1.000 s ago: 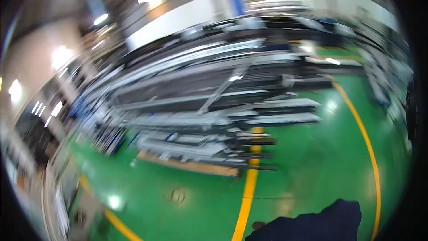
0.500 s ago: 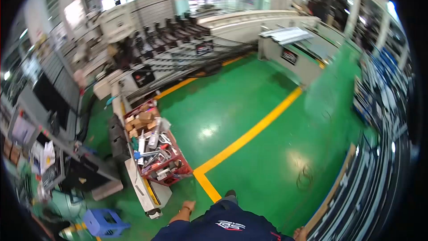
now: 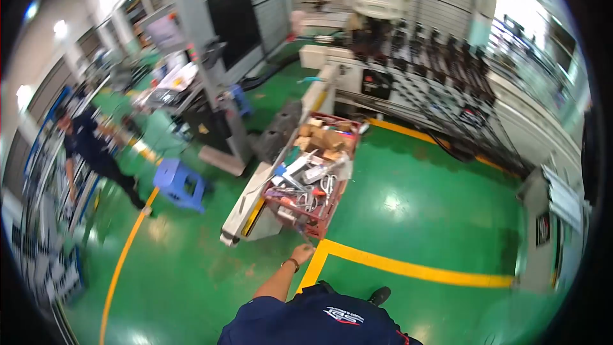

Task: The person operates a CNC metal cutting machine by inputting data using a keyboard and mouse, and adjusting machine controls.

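Note:
My left hand point(image 3: 302, 253) reaches forward from a dark blue sleeve, with a band at its wrist. It is just below the near corner of a red crate point(image 3: 321, 225); whether it touches the crate, and how its fingers are set, is too small and blurred to tell. Small brown cardboard boxes point(image 3: 332, 139) fill the crate's far part. Nearer lie jumbled tools, among them a blue-ended tool point(image 3: 281, 170) and something with white loop handles point(image 3: 328, 184). My right hand is out of view.
A long machine beam point(image 3: 242, 207) runs beside the crate. Left of it stand a blue plastic stool point(image 3: 179, 185) and a control cabinet point(image 3: 220, 131). A person point(image 3: 96, 147) is at the far left, near racks. A large machine point(image 3: 421, 83) stands behind.
The view has swung left, bringing the person at the left into sight. My left arm now stretches further out, towards the crate. My right hand has left the view.

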Demonstrator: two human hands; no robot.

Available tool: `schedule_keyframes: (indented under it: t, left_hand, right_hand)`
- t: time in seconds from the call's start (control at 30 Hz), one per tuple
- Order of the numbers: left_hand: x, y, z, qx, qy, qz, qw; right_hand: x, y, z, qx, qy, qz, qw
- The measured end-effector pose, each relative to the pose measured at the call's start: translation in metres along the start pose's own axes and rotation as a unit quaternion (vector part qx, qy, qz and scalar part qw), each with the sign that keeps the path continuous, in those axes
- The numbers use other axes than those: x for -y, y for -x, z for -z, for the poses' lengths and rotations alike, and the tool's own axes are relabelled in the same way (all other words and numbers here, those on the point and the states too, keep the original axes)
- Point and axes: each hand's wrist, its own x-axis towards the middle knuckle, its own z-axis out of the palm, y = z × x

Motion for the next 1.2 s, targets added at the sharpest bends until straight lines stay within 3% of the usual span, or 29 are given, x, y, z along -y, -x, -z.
schedule_keyframes:
  t: [0.1,0.2,0.23,0.3,0.33,0.4,0.43,0.5,0.53,0.6,0.7,0.8,0.83,0.93,1.07,1.2]
  left_hand:
    - [-0.013,0.017,-0.022,-0.115,0.061,0.067,0.989]
    - [0.058,0.033,-0.063,-0.157,-0.027,0.217,0.963]
    - [0.064,0.048,-0.072,-0.065,-0.179,0.194,0.962]
    - [0.035,0.092,-0.130,-0.142,-0.198,0.285,0.927]
    - [0.046,0.096,-0.156,-0.118,-0.132,0.321,0.930]
    - [-0.001,0.140,-0.204,-0.077,-0.010,0.400,0.913]
    - [0.019,0.133,-0.227,-0.040,0.102,0.374,0.921]
    - [0.018,0.129,-0.261,0.044,0.331,0.344,0.877]
    - [0.018,0.116,-0.268,0.003,0.212,0.297,0.931]
    - [-0.013,0.092,-0.269,-0.089,-0.055,0.216,0.971]
    - [-0.044,0.043,-0.254,-0.090,0.152,0.312,0.933]
    - [-0.068,-0.001,-0.236,-0.132,0.172,0.293,0.931]
    - [-0.091,-0.005,-0.236,-0.214,0.195,0.248,0.924]
    - [-0.105,-0.048,-0.226,-0.189,0.159,0.267,0.931]
    - [-0.103,-0.096,-0.215,-0.150,0.083,0.233,0.957]
    - [-0.162,-0.095,-0.226,-0.315,0.290,0.255,0.867]
  right_hand:
    - [0.086,-0.057,0.039,0.040,0.038,-0.021,0.998]
    - [0.164,-0.106,0.093,0.050,0.058,-0.034,0.996]
    - [0.190,-0.125,0.107,0.053,0.060,-0.036,0.996]
    - [0.242,-0.169,0.135,0.051,0.057,-0.038,0.996]
    - [0.267,-0.188,0.147,0.050,0.059,-0.036,0.996]
    - [0.316,-0.227,0.168,0.049,0.061,-0.027,0.997]
    - [0.341,-0.247,0.172,0.051,0.063,-0.020,0.997]
    - [0.396,-0.288,0.171,0.063,0.062,0.001,0.996]
    - [0.422,-0.308,0.160,0.077,0.067,0.013,0.995]
    - [0.467,-0.339,0.128,0.104,0.082,0.038,0.990]
    - [0.525,-0.340,0.045,0.098,0.153,0.113,0.977]
    - [0.538,-0.355,-0.001,0.205,0.190,0.112,0.953]
    - [0.548,-0.344,-0.014,0.238,0.252,0.114,0.931]
    - [0.574,-0.332,-0.052,0.301,0.372,0.111,0.871]
    - [0.606,-0.355,-0.072,0.301,0.406,0.069,0.860]
    - [0.644,-0.397,-0.070,0.296,0.430,0.025,0.852]
